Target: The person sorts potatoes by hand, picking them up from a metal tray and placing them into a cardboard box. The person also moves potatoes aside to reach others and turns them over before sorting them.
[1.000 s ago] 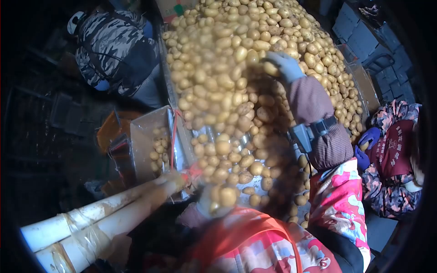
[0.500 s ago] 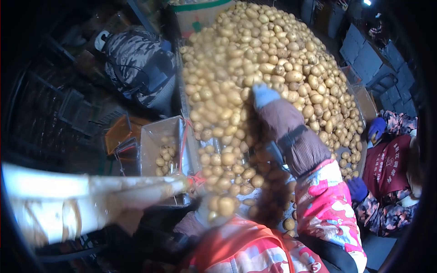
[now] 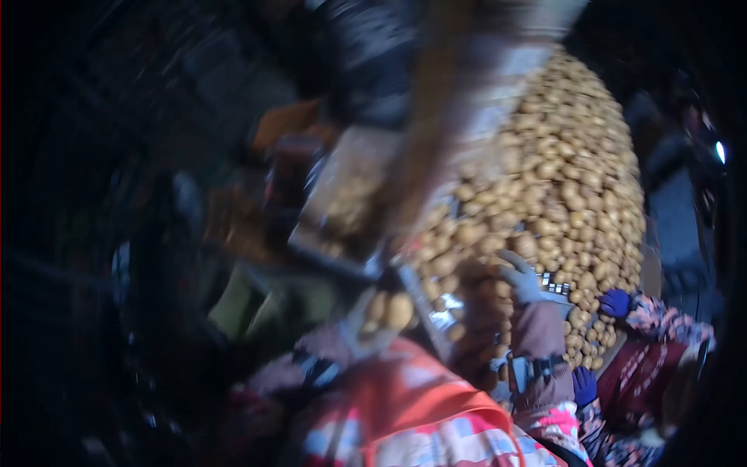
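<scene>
My left hand [image 3: 359, 327], in a pale glove, is held close in front of my orange apron. It is closed around a few yellow-brown potatoes [image 3: 398, 310]. My right hand [image 3: 521, 279], in a light blue-grey glove, reaches over the near edge of the big potato pile [image 3: 572, 179]. Its fingers look spread apart among the potatoes, with one larger potato [image 3: 523, 247] just beyond the fingertips. Motion blur softens both hands. A shiny wet-looking surface shows between loose potatoes, left of my right forearm.
A blurred pale and brown beam [image 3: 447, 101] crosses the view from above. Left of it stands an open carton [image 3: 366, 148] containing potatoes, beside an orange container [image 3: 284, 124]. At the right, another person's purple-gloved hands [image 3: 615, 303] are at the pile's edge.
The view has swung left, so the pile now appears farther right. My right hand has drawn back from deep in the pile to its near part. My left hand still holds potatoes.
</scene>
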Available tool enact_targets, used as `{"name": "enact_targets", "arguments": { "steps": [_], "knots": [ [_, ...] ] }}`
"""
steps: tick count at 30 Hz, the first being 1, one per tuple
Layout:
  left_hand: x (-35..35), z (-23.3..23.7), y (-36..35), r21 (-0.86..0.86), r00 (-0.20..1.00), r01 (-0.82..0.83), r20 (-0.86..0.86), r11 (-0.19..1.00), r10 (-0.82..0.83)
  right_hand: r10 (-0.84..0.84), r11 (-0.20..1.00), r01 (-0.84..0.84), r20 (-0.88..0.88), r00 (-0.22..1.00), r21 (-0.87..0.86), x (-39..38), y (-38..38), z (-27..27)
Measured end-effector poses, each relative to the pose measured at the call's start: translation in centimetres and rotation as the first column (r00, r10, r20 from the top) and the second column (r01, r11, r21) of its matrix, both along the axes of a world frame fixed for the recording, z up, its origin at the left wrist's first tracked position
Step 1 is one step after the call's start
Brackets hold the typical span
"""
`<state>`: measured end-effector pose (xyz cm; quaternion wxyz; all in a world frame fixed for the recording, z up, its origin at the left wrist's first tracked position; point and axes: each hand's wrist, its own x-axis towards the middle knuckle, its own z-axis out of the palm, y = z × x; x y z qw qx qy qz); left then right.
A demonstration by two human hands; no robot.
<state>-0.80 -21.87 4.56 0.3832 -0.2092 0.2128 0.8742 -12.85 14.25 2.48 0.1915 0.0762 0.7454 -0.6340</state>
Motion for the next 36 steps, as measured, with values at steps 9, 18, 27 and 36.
{"name": "enact_targets", "arguments": {
  "steps": [9,18,27,36],
  "knots": [
    [2.6,-1.3,-20.0,0.222,0.863,-0.504,0.094,0.835,0.496,0.476,0.674,-0.128,0.295,0.829,-0.728,3.9,-24.4,3.0],
    [-4.3,-2.4,-46.9,-0.681,0.386,-0.664,0.043,0.309,0.922,0.862,0.506,-0.722,-0.282,0.421,0.472,-1.5,-49.6,12.7],
    [-3.8,-19.1,-40.1,-0.311,0.689,-0.685,0.018,0.659,0.724,0.579,0.679,-0.424,-0.083,0.811,0.599,1.6,-33.9,1.0],
    [-14.9,-9.1,-35.9,-0.652,0.923,-0.37,-0.338,0.662,0.183,-0.193,0.927,0.143,0.115,0.974,0.346,12.3,-23.8,2.3]
  ]
}}
